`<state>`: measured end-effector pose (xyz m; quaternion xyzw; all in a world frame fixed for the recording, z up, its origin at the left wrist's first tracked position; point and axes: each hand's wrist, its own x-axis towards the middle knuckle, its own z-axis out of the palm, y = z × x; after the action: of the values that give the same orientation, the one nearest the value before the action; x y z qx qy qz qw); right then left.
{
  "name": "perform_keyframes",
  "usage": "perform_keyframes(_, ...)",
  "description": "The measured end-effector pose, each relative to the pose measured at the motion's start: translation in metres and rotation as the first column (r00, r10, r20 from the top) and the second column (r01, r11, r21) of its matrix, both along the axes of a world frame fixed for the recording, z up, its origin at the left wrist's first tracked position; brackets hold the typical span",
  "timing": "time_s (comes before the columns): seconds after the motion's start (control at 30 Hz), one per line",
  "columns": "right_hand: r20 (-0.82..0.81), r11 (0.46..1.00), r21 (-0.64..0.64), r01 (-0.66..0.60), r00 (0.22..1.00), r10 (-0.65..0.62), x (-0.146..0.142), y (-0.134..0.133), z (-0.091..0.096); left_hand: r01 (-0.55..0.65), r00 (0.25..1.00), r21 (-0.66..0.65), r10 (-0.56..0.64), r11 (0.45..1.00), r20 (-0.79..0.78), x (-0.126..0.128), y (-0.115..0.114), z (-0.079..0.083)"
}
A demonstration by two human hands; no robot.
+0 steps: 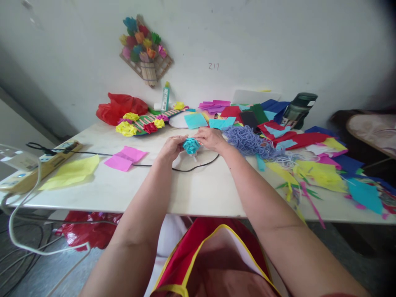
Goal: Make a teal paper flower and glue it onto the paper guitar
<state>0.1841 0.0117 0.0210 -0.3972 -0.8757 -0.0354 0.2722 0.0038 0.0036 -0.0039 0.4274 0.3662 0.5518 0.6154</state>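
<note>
A turquoise crepe-paper flower [191,146] is held up just above the white table [198,189], in the middle of the view. From the left, my left hand [173,147] is closed on the flower's edge. My right hand [210,138] pinches its right side, the fingertips against the petals. Something pale hangs below the bloom, too small to make out. Beyond my hands lie turquoise paper squares [196,121]. Further left rests a guitar-shaped craft piece [145,123] trimmed with yellow, red and pink paper flowers.
A purple yarn heap [247,140] and paper scraps [321,175] cover the right side. A dark bottle [298,110] and a glue tube [166,97] stand at the back. Pink paper [125,159], yellow paper [72,172] and a power strip [40,169] lie left; a black cable [194,169] crosses the table.
</note>
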Motion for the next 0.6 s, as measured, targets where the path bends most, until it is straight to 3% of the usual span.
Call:
perform_keyframes(0.33,-0.066,0.972,-0.192,-0.137,0.990,0.126,0.0062,0.0075,-0.0011,0.058,0.997,0.067,-0.055,0.996,-0.047,-0.0011,0.0005,-0.0008)
perform_keyframes(0.47,-0.096,0.966,-0.239,-0.097,0.992,0.076,0.0043,0.0043,-0.0017,0.057,0.998,0.068,-0.054,0.996,-0.041,-0.0027,0.0023,-0.0022)
perform_keyframes(0.6,-0.072,0.979,-0.193,-0.068,0.996,0.055,0.0022,0.0019,-0.0004,0.043,0.999,0.072,-0.042,0.996,-0.016,-0.0030,0.0019,-0.0020)
